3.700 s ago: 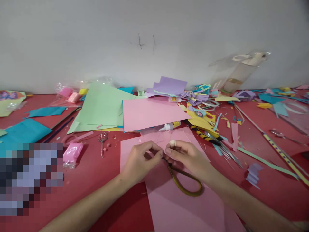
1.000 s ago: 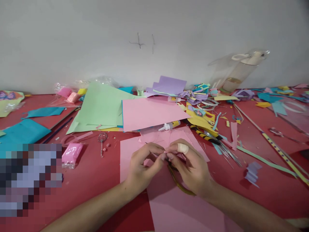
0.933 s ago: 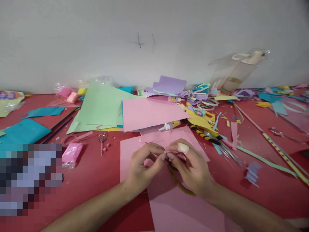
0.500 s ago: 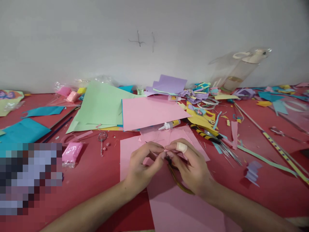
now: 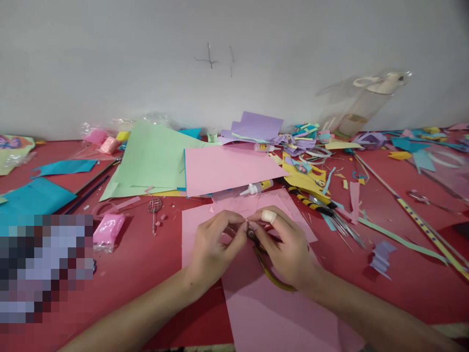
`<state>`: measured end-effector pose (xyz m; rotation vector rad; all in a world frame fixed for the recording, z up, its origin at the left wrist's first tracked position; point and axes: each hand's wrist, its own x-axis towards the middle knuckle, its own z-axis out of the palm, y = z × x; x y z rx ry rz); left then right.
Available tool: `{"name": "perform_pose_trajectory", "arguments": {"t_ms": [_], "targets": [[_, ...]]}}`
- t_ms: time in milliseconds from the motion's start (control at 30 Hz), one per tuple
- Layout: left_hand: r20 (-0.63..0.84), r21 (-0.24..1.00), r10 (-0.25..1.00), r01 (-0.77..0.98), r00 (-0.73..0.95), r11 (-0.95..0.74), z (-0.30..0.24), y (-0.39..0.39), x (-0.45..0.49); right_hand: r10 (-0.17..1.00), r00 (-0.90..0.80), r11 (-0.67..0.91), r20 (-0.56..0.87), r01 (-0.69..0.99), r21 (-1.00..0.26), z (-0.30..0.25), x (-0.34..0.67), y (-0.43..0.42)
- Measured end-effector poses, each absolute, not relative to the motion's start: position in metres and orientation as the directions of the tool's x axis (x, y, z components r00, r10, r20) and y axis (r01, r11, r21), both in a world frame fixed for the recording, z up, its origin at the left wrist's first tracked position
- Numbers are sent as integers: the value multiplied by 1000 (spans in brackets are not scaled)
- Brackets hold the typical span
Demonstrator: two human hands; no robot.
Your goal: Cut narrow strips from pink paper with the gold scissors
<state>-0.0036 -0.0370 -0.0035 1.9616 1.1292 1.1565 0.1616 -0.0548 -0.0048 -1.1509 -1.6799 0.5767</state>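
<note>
Yellow-handled scissors point(image 5: 274, 279) in right hand point(image 5: 289, 249)

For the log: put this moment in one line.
left hand: pinched shut beside right | right hand: grips scissors | beneath: pink sheet

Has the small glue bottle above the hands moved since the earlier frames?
No. The glue bottle lies where it did, by the near edge of the folded pink sheet; the whole view has only shifted slightly.

Even, soft light; faint shadows lie under both hands. The bottle point(image 5: 366, 100) far right of them looks blurred and stretched.
</note>
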Motion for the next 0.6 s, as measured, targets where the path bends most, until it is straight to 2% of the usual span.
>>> {"name": "perform_pose_trajectory", "arguments": {"t_ms": [167,367,600], "targets": [[479,718,826,409,297,-564,-9,-33,-6,894,-84,432,440,418,-799,-6,162,-52],[543,653,775,417,324,-632,-11,-29,-8,929,-102,367,355,378,-850,-9,163,-51],[478,691,808,421,344,-587,-11,-26,-10,955,-61,288,290,424,-859,-6,162,-51]]}}
